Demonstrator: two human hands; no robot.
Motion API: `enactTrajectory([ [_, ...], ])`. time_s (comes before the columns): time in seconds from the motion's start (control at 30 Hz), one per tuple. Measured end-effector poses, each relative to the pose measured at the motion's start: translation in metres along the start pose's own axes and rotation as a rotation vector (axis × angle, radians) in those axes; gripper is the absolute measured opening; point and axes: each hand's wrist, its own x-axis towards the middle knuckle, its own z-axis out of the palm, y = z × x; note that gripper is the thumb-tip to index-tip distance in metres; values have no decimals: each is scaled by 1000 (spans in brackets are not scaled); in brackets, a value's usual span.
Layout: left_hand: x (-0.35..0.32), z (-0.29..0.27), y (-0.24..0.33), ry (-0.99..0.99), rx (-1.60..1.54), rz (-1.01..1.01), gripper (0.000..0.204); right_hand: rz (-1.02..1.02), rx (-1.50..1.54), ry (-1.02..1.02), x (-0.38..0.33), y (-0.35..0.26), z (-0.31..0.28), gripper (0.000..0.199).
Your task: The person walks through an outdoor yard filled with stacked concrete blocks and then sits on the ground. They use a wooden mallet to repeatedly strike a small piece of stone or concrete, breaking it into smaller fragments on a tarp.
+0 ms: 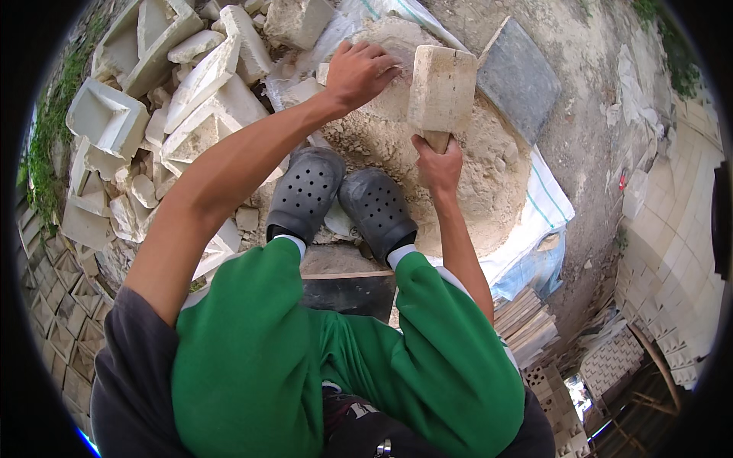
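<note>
Gripping wooden mallet (pixel 441 88) by its handle, right hand (pixel 439 164) below the head; long axis upright | left hand (pixel 357 72) spread on sand mound (pixel 489 168), just left of mallet, nearer

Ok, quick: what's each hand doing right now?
Left hand: fingers spread open, palm down on the pile of crushed material, holding nothing.
Right hand: closed around the handle of the wooden mallet.

Rubble (pixel 175 84) blocks left; sand heap (pixel 489 175) open rt.
</note>
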Motion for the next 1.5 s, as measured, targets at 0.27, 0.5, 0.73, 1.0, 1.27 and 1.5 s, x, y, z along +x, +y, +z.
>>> enactTrajectory([
  [0.27, -13, 0, 2, -83, -8, 58, 20, 107, 110, 4, -6, -13, -5, 45],
  [0.5, 3, 0, 0, 29, 42, 16, 20, 57, 50, -5, 0, -11, -4, 46],
  [0.73, -6, -4, -1, -40, 10, -8, 34, -77, -68, 22, 6, 3, 7, 45],
  [1.0, -14, 2, -17, 193, 52, -165, 26, -296, -53, 30, -6, -50, 4, 51],
  [1.27, -17, -9, -26, 160, 75, -320, 24, -160, -375, -91, 7, -44, 14, 50],
  [1.5, -20, -1, -28, 210, 35, -306, 26, -171, -154, -19, 8, -57, -1, 48],
])
